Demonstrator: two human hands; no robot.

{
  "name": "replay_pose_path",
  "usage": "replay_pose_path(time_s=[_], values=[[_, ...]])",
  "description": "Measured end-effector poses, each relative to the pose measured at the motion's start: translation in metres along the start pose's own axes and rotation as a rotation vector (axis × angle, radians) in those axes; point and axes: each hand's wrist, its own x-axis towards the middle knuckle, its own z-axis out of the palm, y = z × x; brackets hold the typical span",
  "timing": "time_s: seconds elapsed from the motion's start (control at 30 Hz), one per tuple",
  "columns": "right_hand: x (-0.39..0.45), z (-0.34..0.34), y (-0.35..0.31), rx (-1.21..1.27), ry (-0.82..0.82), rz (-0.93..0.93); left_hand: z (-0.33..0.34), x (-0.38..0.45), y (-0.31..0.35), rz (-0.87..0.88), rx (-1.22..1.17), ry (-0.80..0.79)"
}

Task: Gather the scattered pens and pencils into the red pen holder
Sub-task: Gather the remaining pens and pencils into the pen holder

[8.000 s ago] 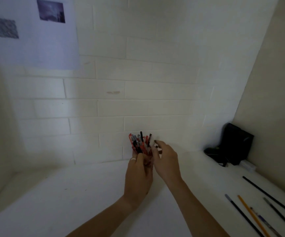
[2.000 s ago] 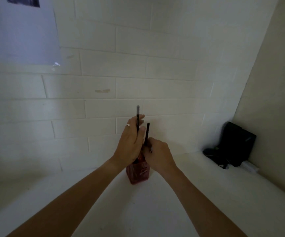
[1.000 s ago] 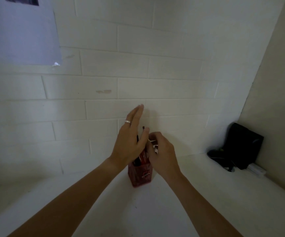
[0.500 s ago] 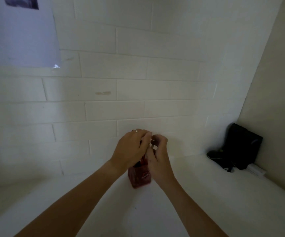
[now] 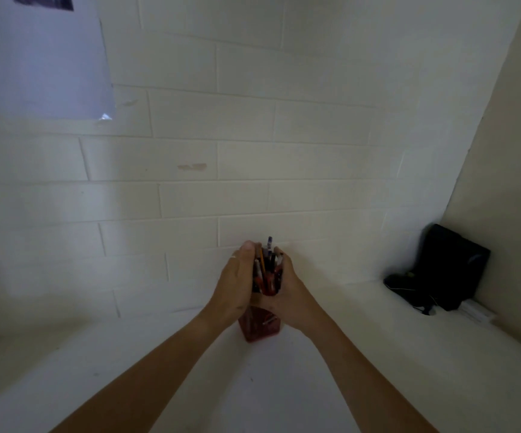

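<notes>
The red pen holder (image 5: 260, 326) stands upright on the white table (image 5: 165, 364) near the brick wall. A bunch of pens and pencils (image 5: 267, 270) sticks up out of it, with one purple-tipped pen tallest. My left hand (image 5: 237, 284) cups the bunch from the left and my right hand (image 5: 290, 290) cups it from the right, palms facing each other. The upper part of the holder is hidden behind my hands.
A black pouch (image 5: 449, 270) with a dark item and cable in front of it leans in the right corner. A sheet of paper (image 5: 37, 57) hangs on the wall at upper left. A beige side wall (image 5: 509, 182) closes the right.
Two seconds ago each hand held a black pen above the holder. Those pens went down into it, and both hands have now closed around the bunch from either side.
</notes>
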Motion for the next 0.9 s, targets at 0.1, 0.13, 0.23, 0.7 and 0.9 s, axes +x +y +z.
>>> replay_pose_path(time_s=[0.1, 0.13, 0.23, 0.7, 0.9], values=[[0.006, 0.003, -0.007, -0.036, 0.086, -0.033, 0.001, 0.015, -0.006, 0.089, 0.176, 0.080], [0.008, 0.005, -0.008, -0.049, 0.119, -0.018, 0.002, 0.019, -0.006, 0.107, 0.224, 0.097], [0.016, 0.009, -0.006, 0.039, 0.197, 0.060, 0.009, 0.025, 0.002, 0.140, 0.281, 0.101], [-0.002, -0.004, 0.002, 0.033, -0.082, 0.092, 0.005, 0.021, -0.004, 0.500, 0.704, 0.004], [-0.014, 0.001, 0.009, -0.215, 0.011, 0.095, 0.004, 0.012, -0.013, 0.509, 0.650, 0.043]])
